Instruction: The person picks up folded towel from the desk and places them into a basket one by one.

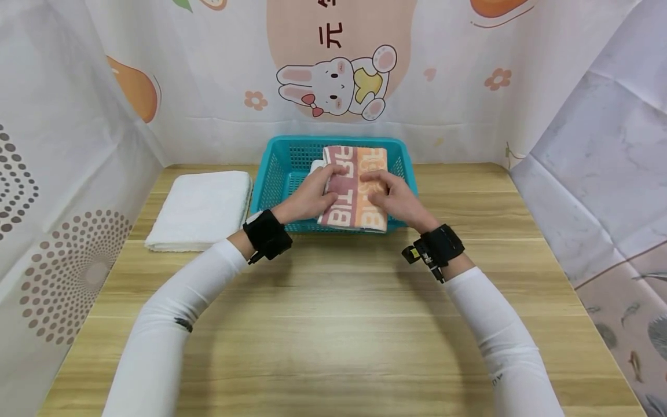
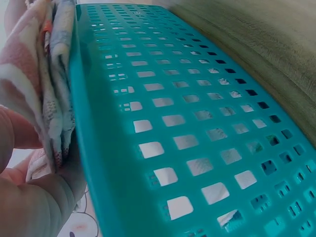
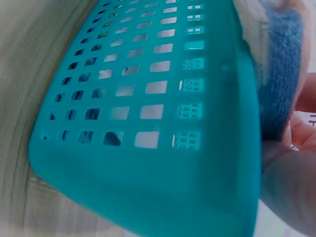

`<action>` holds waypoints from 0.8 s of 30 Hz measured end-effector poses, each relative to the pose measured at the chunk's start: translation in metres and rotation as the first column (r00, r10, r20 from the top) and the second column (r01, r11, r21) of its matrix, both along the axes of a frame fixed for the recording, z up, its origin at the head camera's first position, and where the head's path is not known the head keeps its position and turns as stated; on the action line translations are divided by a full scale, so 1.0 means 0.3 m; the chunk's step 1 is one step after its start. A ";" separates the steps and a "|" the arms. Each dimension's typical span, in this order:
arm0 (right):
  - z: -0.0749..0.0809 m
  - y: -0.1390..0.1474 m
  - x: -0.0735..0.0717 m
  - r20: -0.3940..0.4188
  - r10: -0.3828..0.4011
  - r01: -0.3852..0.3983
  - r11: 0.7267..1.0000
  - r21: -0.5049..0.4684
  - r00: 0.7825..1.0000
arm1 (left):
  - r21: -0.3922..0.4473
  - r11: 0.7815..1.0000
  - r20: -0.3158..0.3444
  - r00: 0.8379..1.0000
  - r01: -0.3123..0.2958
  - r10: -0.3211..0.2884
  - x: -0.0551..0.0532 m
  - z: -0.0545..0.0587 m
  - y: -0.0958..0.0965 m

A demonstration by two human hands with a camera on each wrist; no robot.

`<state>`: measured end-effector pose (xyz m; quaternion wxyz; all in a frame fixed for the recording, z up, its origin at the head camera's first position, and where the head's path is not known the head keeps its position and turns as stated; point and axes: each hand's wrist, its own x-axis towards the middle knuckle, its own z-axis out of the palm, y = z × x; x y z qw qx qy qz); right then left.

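Observation:
A folded towel (image 1: 356, 188) with mauve and orange bands and pale letters lies over the front part of a teal plastic basket (image 1: 333, 141). My left hand (image 1: 311, 196) grips its left edge, with the thumb on the near side. On the opposite edge, my right hand (image 1: 398, 200) pinches the towel between thumb and fingers. From the left wrist, the towel's layered edge (image 2: 54, 84) shows beside the basket rim (image 2: 81, 123). A blue layer (image 3: 281, 69) of the towel is visible from the right wrist. Something white (image 1: 316, 165) peeks out behind the towel.
A folded white towel (image 1: 203, 205) rests on the wooden table (image 1: 333, 324), left of the basket. Behind the basket hangs a printed curtain (image 1: 208, 92) with a cartoon rabbit. More sheets enclose the table's left and right sides.

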<state>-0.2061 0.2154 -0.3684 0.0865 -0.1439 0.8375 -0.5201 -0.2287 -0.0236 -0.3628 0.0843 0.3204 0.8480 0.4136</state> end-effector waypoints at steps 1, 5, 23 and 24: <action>-0.002 -0.001 -0.002 -0.004 -0.001 0.001 1.000 0.000 1.000 | 0.001 1.000 0.002 1.000 -0.002 0.002 -0.001 -0.003 0.001; -0.009 0.000 -0.004 -0.007 0.001 -0.001 1.000 -0.006 1.000 | 0.015 1.000 -0.018 1.000 -0.002 0.003 -0.007 -0.015 0.005; -0.031 0.049 0.014 0.082 0.102 -0.105 0.994 0.041 0.991 | 0.010 1.000 0.085 0.996 -0.024 0.023 -0.003 -0.056 0.005; -0.032 0.048 0.014 0.085 0.100 -0.104 0.994 0.042 0.991 | 0.002 1.000 0.107 0.994 -0.017 0.017 -0.004 -0.060 0.003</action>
